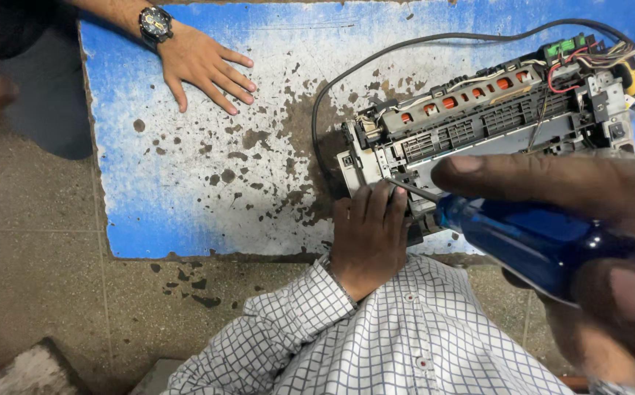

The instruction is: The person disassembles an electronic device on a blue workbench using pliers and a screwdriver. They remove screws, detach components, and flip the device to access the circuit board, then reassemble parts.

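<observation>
Two hands over a stained blue mat [185, 183]: left hand [367, 238] flat-fingered on printer [493, 117], right hand [588, 227] clamped around screwdriver [522, 238]

One head-worn camera, looking steeply down at my lap and the floor in front of me.

It sits on my head and faces almost straight down, so my checked shirt fills the bottom edge. My right hand [588, 241] is very close to the lens, large and blurred. My left hand [368, 238] is farther off, at the opened printer [493, 117] on the blue mat [185, 146]. Another person's hand [204, 66] lies near the top edge. There is no second view.
</observation>
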